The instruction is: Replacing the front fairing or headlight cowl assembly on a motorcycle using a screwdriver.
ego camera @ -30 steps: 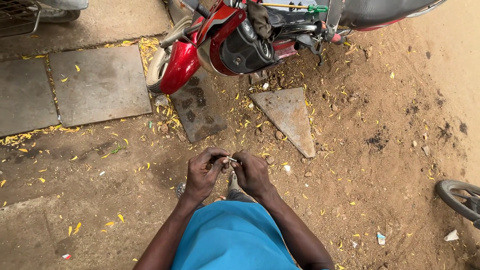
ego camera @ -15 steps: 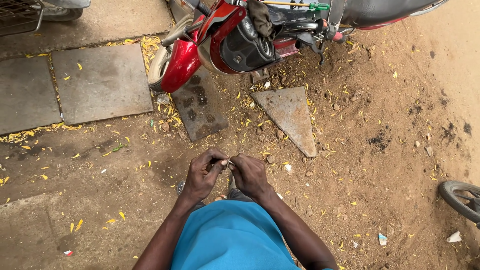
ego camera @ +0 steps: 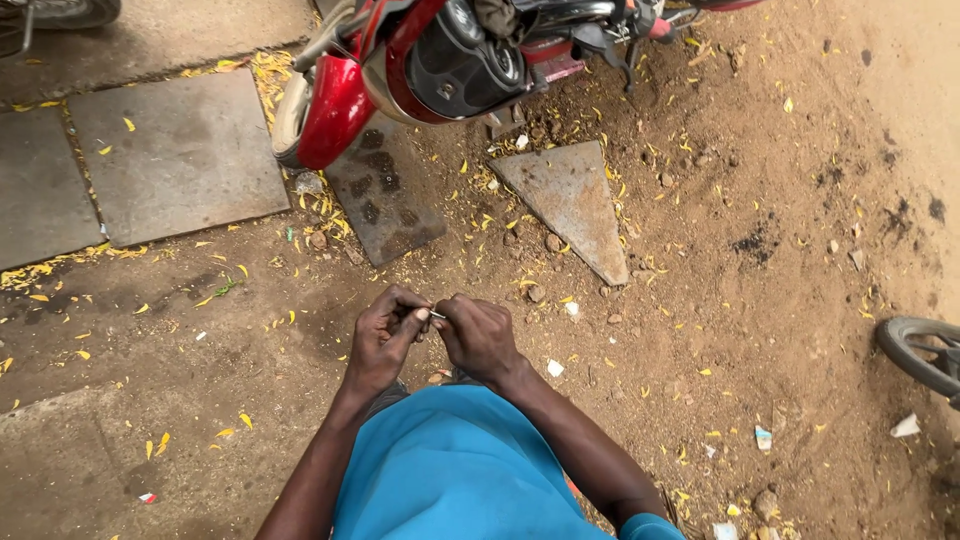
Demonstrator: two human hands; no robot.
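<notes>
Left: grey paving slabs point(ego camera: 170, 160) set in the dirt. Centre: left hand point(ego camera: 385, 335) and right hand point(ego camera: 478, 335) meet, both grips pinched on a small metal piece point(ego camera: 437, 316) between the fingertips, above the dirt ground point(ego camera: 760, 300). Red motorbike point(ego camera: 420, 60) up top, triangular stone point(ego camera: 575, 200) below it. Right edge: tyre point(ego camera: 920, 352).

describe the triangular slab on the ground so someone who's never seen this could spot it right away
Start at the red motorcycle parked at the top of the view. Just below its right side, on the brown dirt, lies the triangular slab, flat and grey, its point aimed down toward the person's right hand. Unlike the darker four-sided slab to its left, it has three sides and tapers to a point.
</notes>
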